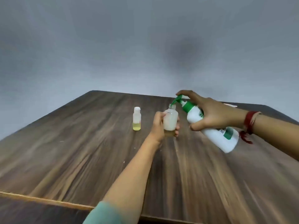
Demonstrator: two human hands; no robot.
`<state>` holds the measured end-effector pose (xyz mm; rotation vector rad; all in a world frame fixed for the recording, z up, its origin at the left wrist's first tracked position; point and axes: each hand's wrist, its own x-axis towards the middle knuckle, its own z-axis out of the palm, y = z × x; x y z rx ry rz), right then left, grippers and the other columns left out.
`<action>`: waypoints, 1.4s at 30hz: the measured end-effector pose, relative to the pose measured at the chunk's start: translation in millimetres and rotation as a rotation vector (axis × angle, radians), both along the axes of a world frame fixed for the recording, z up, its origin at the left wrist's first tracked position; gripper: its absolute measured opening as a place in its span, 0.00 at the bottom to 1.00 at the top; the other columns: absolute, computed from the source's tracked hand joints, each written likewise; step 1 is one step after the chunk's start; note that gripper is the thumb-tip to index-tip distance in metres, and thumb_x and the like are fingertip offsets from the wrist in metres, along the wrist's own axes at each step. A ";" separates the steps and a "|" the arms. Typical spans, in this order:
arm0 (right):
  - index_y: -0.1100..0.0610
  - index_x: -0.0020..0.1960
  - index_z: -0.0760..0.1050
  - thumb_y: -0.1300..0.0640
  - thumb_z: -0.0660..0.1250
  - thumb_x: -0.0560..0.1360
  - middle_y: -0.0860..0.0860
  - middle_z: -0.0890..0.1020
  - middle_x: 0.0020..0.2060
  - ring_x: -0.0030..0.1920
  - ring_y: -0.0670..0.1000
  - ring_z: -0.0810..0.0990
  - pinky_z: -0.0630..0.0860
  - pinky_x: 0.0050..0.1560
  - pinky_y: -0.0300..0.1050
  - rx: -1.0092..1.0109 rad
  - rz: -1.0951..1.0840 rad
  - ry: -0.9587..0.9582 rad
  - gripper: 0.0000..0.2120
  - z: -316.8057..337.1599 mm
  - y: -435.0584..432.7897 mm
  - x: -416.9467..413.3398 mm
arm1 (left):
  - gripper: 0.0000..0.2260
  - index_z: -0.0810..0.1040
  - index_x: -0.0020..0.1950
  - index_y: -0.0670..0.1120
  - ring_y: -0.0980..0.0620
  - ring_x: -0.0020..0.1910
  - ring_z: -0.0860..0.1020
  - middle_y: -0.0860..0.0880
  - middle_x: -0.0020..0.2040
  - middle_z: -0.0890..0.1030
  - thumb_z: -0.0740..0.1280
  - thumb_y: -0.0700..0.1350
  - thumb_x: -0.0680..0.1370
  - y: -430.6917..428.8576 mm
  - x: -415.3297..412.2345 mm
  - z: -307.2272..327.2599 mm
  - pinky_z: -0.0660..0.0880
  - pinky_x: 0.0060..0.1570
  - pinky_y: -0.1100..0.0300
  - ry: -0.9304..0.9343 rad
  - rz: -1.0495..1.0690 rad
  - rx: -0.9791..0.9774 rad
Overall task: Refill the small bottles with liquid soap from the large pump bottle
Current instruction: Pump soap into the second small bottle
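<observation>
The large pump bottle [226, 141], smooth white plastic with a green label and green collar, is held tilted above the desk [80, 151] toward its far right corner, base nearest the right edge. The right grip [213, 113] wraps its upper body, thumb underneath, with a forefinger laid over the green pump head [177, 99]. The spout points down into the threaded, uncapped mouth of a small bottle [169, 118]. This one is frosted, rounded and translucent, with a shallow layer of yellowish liquid at the bottom. The left grip [159, 126] is curled round it from the side. Whether its base touches the desk cannot be told.

To the left, apart from both, a slimmer clear small capped bottle [136, 119] stands upright toward the far edge, white cap on, pale yellow liquid filling its lower part.

The desk is dark, streaky wood-grain laminate with a lighter strip along the near edge. A red thread band [248, 125] circles the right wrist; a teal sleeve [103, 214] covers the left arm.
</observation>
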<state>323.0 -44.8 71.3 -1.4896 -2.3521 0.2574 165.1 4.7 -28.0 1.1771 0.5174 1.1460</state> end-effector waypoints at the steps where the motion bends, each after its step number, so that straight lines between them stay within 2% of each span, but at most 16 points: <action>1: 0.33 0.68 0.56 0.59 0.75 0.65 0.47 0.81 0.41 0.35 0.44 0.80 0.75 0.32 0.35 0.021 -0.001 -0.001 0.43 -1.1 0.4 0.4 | 0.19 0.74 0.39 0.40 0.51 0.23 0.71 0.46 0.25 0.74 0.53 0.54 0.67 0.9 0.3 -1.1 0.68 0.26 0.64 0.006 0.002 0.004; 7: 0.36 0.64 0.59 0.57 0.76 0.63 0.46 0.80 0.37 0.34 0.43 0.79 0.75 0.32 0.38 0.115 0.000 0.037 0.39 -10.4 4.8 -0.9 | 0.19 0.74 0.39 0.40 0.50 0.24 0.71 0.46 0.27 0.75 0.53 0.54 0.69 6.9 2.3 -6.2 0.69 0.27 0.62 0.014 0.014 0.025; 15: 0.34 0.73 0.51 0.56 0.75 0.65 0.45 0.79 0.40 0.37 0.43 0.79 0.74 0.35 0.33 0.073 0.056 -0.008 0.47 -14.6 11.3 4.8 | 0.19 0.74 0.39 0.40 0.50 0.23 0.71 0.46 0.26 0.74 0.52 0.54 0.68 9.6 0.5 -7.3 0.69 0.27 0.63 0.009 0.071 0.054; 19: 0.35 0.71 0.55 0.55 0.75 0.63 0.44 0.78 0.36 0.36 0.40 0.77 0.71 0.33 0.31 0.123 0.060 -0.012 0.45 -14.6 14.0 4.6 | 0.19 0.74 0.39 0.40 0.50 0.24 0.71 0.46 0.27 0.74 0.52 0.54 0.68 10.7 0.2 -8.1 0.69 0.27 0.62 0.013 0.076 0.069; 25: 0.38 0.67 0.58 0.48 0.70 0.59 0.45 0.78 0.40 0.36 0.44 0.78 0.75 0.36 0.40 0.144 0.072 0.068 0.40 -23.6 20.3 4.7 | 0.19 0.73 0.39 0.39 0.50 0.25 0.72 0.46 0.27 0.75 0.52 0.54 0.68 13.3 3.8 -10.7 0.69 0.27 0.62 0.014 0.077 0.075; 32: 0.34 0.73 0.53 0.52 0.73 0.62 0.42 0.78 0.42 0.38 0.45 0.79 0.75 0.38 0.38 0.055 0.104 0.082 0.46 -26.6 30.6 5.1 | 0.20 0.75 0.39 0.40 0.49 0.26 0.72 0.45 0.28 0.75 0.52 0.54 0.69 20.2 0.5 -15.1 0.69 0.29 0.61 0.007 0.133 0.080; 36: 0.34 0.70 0.56 0.50 0.71 0.59 0.46 0.79 0.43 0.37 0.45 0.78 0.76 0.37 0.41 0.097 0.104 0.102 0.43 -26.6 32.5 5.9 | 0.20 0.75 0.40 0.40 0.49 0.26 0.72 0.45 0.28 0.75 0.52 0.54 0.68 21.0 1.0 -15.7 0.70 0.29 0.61 0.009 0.140 0.077; 38: 0.37 0.69 0.58 0.49 0.71 0.58 0.45 0.78 0.40 0.36 0.46 0.78 0.77 0.36 0.44 0.138 0.099 0.121 0.42 -30.6 33.1 4.9 | 0.20 0.74 0.39 0.40 0.48 0.26 0.72 0.45 0.28 0.75 0.52 0.54 0.68 21.5 1.5 -15.8 0.70 0.29 0.62 0.013 0.132 0.078; 40: 0.38 0.68 0.59 0.48 0.71 0.58 0.44 0.77 0.38 0.35 0.46 0.78 0.76 0.35 0.43 0.164 0.100 0.137 0.40 -35.0 35.1 4.6 | 0.19 0.74 0.39 0.40 0.48 0.26 0.71 0.45 0.28 0.75 0.52 0.54 0.68 21.8 1.9 -16.6 0.70 0.29 0.62 0.019 0.126 0.079; 42: 0.38 0.68 0.58 0.48 0.71 0.59 0.46 0.78 0.40 0.35 0.46 0.78 0.77 0.35 0.44 0.157 0.106 0.159 0.41 -37.6 38.2 5.3 | 0.19 0.74 0.39 0.40 0.49 0.26 0.72 0.45 0.28 0.75 0.52 0.53 0.68 21.6 1.5 -16.9 0.70 0.29 0.62 0.021 0.121 0.085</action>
